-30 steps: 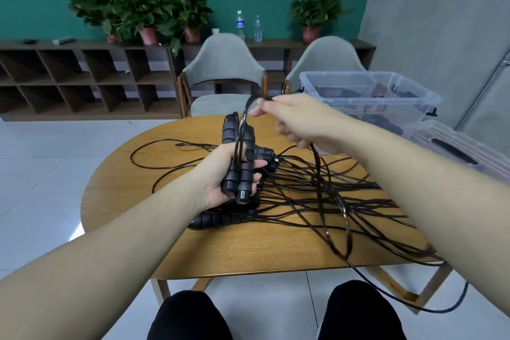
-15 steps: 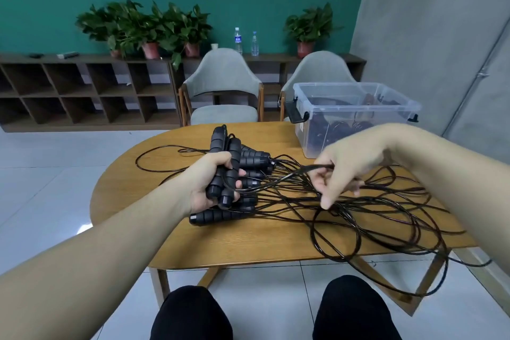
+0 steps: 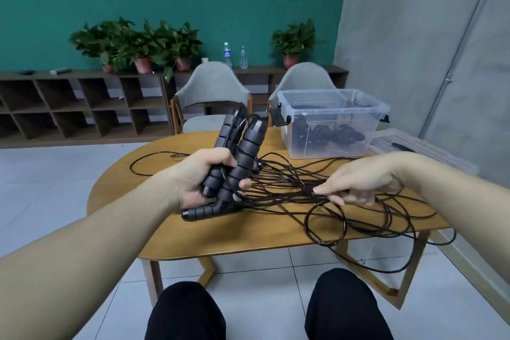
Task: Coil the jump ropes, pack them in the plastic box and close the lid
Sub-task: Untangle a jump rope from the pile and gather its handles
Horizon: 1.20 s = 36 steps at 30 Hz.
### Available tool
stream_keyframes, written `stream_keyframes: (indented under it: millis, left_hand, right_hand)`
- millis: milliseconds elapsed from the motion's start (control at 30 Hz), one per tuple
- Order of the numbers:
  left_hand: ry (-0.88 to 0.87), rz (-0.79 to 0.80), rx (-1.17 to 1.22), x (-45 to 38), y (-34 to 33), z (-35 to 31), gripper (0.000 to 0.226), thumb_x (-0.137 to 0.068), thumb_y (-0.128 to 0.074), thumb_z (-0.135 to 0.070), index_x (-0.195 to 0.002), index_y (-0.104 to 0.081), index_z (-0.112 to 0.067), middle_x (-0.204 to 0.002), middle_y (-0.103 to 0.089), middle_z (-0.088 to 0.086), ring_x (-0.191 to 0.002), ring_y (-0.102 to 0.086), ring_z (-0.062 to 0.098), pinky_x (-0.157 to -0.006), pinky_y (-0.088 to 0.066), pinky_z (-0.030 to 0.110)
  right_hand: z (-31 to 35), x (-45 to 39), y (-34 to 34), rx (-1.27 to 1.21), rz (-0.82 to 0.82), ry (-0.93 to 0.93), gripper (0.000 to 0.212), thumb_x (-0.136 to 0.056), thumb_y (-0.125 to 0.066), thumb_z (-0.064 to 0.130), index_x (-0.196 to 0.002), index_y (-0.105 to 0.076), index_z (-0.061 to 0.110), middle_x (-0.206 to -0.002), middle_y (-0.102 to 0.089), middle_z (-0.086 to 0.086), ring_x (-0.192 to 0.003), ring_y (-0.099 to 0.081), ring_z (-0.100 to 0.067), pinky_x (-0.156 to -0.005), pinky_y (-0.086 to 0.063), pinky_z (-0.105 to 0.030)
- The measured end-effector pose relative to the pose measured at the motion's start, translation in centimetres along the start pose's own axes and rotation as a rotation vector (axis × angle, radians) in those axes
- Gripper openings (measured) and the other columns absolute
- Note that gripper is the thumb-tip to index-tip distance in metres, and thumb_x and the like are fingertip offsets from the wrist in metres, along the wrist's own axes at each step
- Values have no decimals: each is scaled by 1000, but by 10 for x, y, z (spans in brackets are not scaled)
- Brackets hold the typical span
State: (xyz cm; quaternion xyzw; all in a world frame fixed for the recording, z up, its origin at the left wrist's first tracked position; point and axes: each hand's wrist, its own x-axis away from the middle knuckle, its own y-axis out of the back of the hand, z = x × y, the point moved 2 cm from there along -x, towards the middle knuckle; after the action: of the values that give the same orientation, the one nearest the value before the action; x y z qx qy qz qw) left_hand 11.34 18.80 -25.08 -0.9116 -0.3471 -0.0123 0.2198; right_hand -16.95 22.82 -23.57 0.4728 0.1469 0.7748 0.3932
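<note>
Gripping a pair of black ribbed handles (image 3: 237,157), the left hand (image 3: 205,179) has its fingers curled tight around them, so the two stand tilted with their tops leaning toward one o'clock above the wooden table (image 3: 193,237). A third handle (image 3: 200,212) lies flat on the tabletop just below that hand, at its six o'clock. The right hand (image 3: 358,182), at three o'clock from the left, pinches a thin black cord (image 3: 325,222) between thumb and fingertips, the remaining fingers bent loosely beneath. From that pinch the cord drops into a round loop at the table's near edge. A tangle of jump ropes (image 3: 287,182) sprawls across the tabletop between the two hands and spreads toward four o'clock, where several strands hang over the rim toward the floor. One strand arcs out to nine o'clock across bare wood. The clear plastic box (image 3: 331,124) stands open at one o'clock on the far side of the table, with dark coiled ropes already inside. Its lid (image 3: 419,152) lies off the box at three o'clock, beside the table's right end. Two grey chairs (image 3: 212,91) stand behind the table at twelve o'clock.
</note>
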Motion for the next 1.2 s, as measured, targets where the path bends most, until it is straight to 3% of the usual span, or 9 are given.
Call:
stream_keyframes:
  millis: [267, 400, 533, 667, 767, 833, 900, 1000, 1200]
  left_hand:
    - [144, 173, -1043, 0, -45, 3, 41, -82, -61, 3, -114, -48, -18, -74, -60, -2, -56, -55, 11, -47, -46, 24]
    - [289, 103, -1599, -15, -49, 13, 39, -83, -71, -16, -101, -38, -24, -83, -53, 2, -62, -48, 14, -50, -40, 23]
    - [361, -141, -1783, -28, -35, 20, 62, -82, -70, -25, -123, -24, -18, -84, -61, 8, -70, -58, 21, -58, -46, 35]
    - [297, -360, -1760, -39, -12, 13, 85, -80, -72, -33, -142, -16, -21, -91, -66, 7, -80, -66, 25, -76, -58, 42]
    - [293, -431, -1734, -46, -3, 6, 94, -84, -68, -38, -157, -10, -22, -119, -66, 7, -96, -61, 25, -88, -53, 37]
    - [258, -497, -1543, -49, 8, 3, 87, -81, -68, -36, -154, -23, -23, -118, -67, 9, -94, -60, 25, -89, -53, 37]
    - [181, -455, -1153, -50, 18, 6, 63, -72, -68, -30, -130, -48, -18, -93, -67, 11, -74, -61, 22, -74, -52, 37]
    - [141, -263, -615, -45, 24, 17, 38, -71, -65, -19, -106, -56, -9, -81, -56, 14, -67, -60, 20, -64, -48, 36]
    - [1, -277, -415, -47, 39, 30, 42, -86, -63, -1, -126, -54, 7, -100, -64, 18, -91, -65, 29, -75, -56, 39]
  right_hand:
    - [9, -13, 16, -252, -310, 15, 38, -91, -63, 49, -70, -51, 20, -56, -36, 8, -47, -24, -8, -42, -19, -18]
    - [29, -18, 16, -284, -419, 75, 39, -92, -63, 48, -68, -52, 20, -55, -36, 8, -45, -25, -8, -42, -19, -18]
    - [50, -15, 7, -176, -531, 173, 41, -94, -60, 49, -67, -51, 20, -54, -36, 6, -47, -27, -11, -45, -22, -23]
    - [68, -7, -9, -58, -673, 327, 46, -96, -54, 52, -66, -51, 18, -47, -38, 11, -41, -35, -4, -52, -30, -24]
    - [83, 1, -23, 23, -754, 443, 49, -101, -46, 51, -65, -52, 17, -46, -41, 11, -45, -41, -1, -63, -41, -29]
    - [87, 5, -32, -1, -732, 508, 51, -104, -37, 48, -68, -55, 18, -50, -44, 11, -49, -42, 0, -69, -43, -31]
    - [85, 4, -43, 26, -642, 557, 50, -106, -31, 46, -73, -56, 17, -57, -44, 7, -52, -42, -5, -66, -43, -31]
    - [72, -6, -59, 67, -546, 585, 45, -105, -32, 46, -77, -55, 20, -61, -43, 1, -56, -41, -11, -63, -42, -34]
    - [45, -28, -61, 35, -438, 604, 42, -104, -35, 49, -75, -52, 23, -61, -45, 5, -59, -43, -13, -67, -45, -36]
